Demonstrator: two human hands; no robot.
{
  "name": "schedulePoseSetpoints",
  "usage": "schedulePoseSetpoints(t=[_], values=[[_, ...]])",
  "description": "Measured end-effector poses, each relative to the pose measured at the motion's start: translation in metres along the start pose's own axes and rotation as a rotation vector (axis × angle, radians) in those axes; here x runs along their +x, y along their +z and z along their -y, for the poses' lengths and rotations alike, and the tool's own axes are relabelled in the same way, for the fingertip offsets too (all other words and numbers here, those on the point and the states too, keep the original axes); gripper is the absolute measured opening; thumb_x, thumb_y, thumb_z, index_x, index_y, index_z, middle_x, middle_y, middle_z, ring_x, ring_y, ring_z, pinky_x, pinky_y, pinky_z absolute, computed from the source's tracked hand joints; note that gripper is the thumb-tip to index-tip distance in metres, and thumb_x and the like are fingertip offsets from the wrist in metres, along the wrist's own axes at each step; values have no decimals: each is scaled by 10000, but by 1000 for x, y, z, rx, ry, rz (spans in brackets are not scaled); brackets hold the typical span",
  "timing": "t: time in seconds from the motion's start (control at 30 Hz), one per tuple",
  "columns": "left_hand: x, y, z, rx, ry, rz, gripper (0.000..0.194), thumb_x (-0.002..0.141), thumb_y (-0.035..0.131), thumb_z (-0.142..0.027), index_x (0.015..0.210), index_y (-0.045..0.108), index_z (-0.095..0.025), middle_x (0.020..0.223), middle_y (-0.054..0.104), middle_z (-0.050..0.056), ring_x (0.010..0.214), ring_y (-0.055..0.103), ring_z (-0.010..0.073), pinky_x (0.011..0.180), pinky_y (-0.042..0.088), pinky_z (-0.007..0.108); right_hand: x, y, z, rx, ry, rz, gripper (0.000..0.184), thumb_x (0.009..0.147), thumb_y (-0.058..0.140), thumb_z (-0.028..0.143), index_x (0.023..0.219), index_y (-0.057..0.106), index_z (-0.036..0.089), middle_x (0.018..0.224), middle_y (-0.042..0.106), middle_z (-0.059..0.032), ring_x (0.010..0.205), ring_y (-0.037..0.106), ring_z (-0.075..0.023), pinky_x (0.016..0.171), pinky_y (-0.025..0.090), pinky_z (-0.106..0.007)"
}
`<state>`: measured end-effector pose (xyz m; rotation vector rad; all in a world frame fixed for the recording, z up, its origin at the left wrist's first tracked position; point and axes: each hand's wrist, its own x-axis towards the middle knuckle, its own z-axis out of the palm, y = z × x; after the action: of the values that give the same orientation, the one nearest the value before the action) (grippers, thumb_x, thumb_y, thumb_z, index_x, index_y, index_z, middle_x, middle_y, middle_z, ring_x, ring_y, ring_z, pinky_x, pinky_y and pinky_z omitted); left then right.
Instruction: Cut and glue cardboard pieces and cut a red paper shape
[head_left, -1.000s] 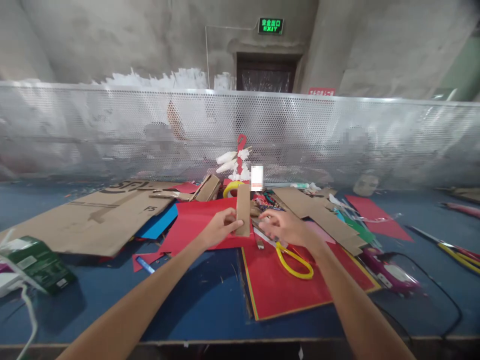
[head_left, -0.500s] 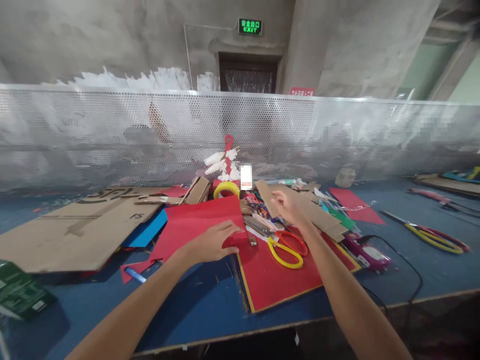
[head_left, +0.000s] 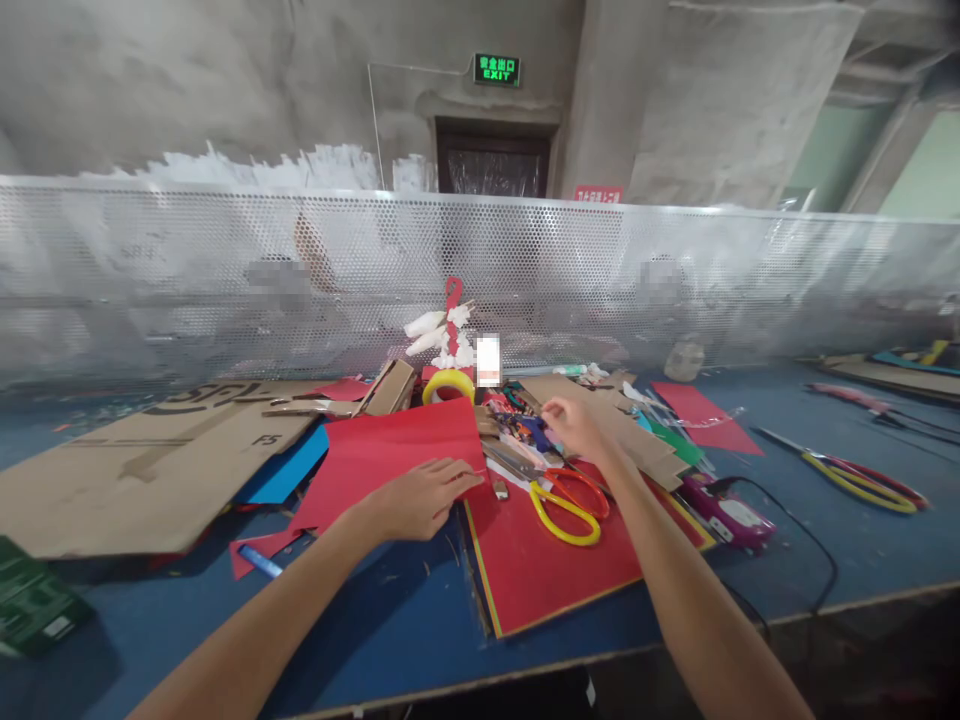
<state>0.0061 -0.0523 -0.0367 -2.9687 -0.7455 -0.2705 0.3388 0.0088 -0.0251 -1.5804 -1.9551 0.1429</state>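
Observation:
My left hand (head_left: 416,497) lies flat with fingers stretched out on the edge of a red paper sheet (head_left: 382,455) on the blue table (head_left: 390,610). My right hand (head_left: 571,425) hovers over a heap of small coloured bits (head_left: 517,425), fingers curled in a pinch; what it holds, if anything, is too small to make out. Scissors with yellow and orange handles (head_left: 564,497) lie on a second red sheet (head_left: 547,560) just in front of the right hand. A roll of yellow tape (head_left: 448,384) stands behind the red paper.
Large brown cardboard (head_left: 142,465) covers the left side, more cardboard strips (head_left: 622,425) lie at right. A purple glue gun (head_left: 724,508) with a black cord, further scissors (head_left: 855,470), a green packet (head_left: 34,605) and a perforated metal screen (head_left: 675,280) behind surround the spot.
The upright cardboard strip held one second ago has left my hands. My left hand dropped flat onto the red paper; my right hand moved back to the heap. The view swung right.

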Motion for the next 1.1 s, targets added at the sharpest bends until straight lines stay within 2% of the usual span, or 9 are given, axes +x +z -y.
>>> schedulePoseSetpoints(t=[0.2,0.3,0.37,0.43,0.6,0.77,0.93,1.0,1.1], values=[[5,3,5,231,-140,-103,515,883,494,-14,1350,593,-208,1220,691,103,1162,639,260,1024,475,391,-9,20,52,173,-101,128,193,942,592,356,945,708,202,943,757,-63,843,677,-197,731,455,-277],[4,-7,1,330,-158,-201,394,924,507,-44,1274,622,-186,1144,695,103,1098,647,257,964,496,384,-15,22,64,442,5,319,376,990,540,468,1239,615,196,858,737,-66,693,673,-183,603,469,-261],[3,-13,-4,406,-115,-254,352,942,519,-67,1261,623,-175,1108,695,101,1056,650,253,936,497,377,-18,22,69,690,106,450,564,1011,484,558,1464,419,228,842,729,-50,613,666,-176,512,463,-244],[2,-17,-9,465,-44,-288,338,947,525,-73,1256,622,-169,1071,699,93,1012,653,241,912,493,367,-21,23,73,902,166,504,660,997,486,626,1536,303,292,889,729,-43,633,690,-176,492,484,-234],[1,-21,-18,509,151,-309,353,940,518,-56,1263,614,-164,1052,707,87,964,647,214,898,475,354,-24,25,78,1153,163,488,743,933,629,612,1543,308,335,1026,715,-50,750,715,-179,589,577,-276],[6,-22,-29,502,310,-260,226,982,515,-113,1161,645,-157,922,691,67,839,628,196,799,481,327,-24,30,81,1147,84,557,644,888,686,590,1401,517,239,986,729,-54,762,689,-180,590,535,-251],[10,-17,-41,418,293,-223,206,1005,513,-211,1140,668,-193,911,704,69,810,643,179,805,494,298,-23,40,83,844,-184,430,240,869,690,352,995,706,149,879,727,-32,739,622,-171,662,483,-262],[9,-20,-43,385,286,-256,238,1015,515,-318,1130,679,-189,853,703,61,755,647,177,771,507,295,-22,41,82,715,-236,387,167,867,654,296,840,695,136,840,722,-34,727,606,-172,660,462,-265],[5,-34,-40,361,269,-398,263,1011,520,-364,1115,682,-184,792,704,47,715,663,179,731,527,297,-22,41,81,739,-222,373,184,874,646,312,825,698,142,817,727,-35,739,628,-190,661,472,-275]])
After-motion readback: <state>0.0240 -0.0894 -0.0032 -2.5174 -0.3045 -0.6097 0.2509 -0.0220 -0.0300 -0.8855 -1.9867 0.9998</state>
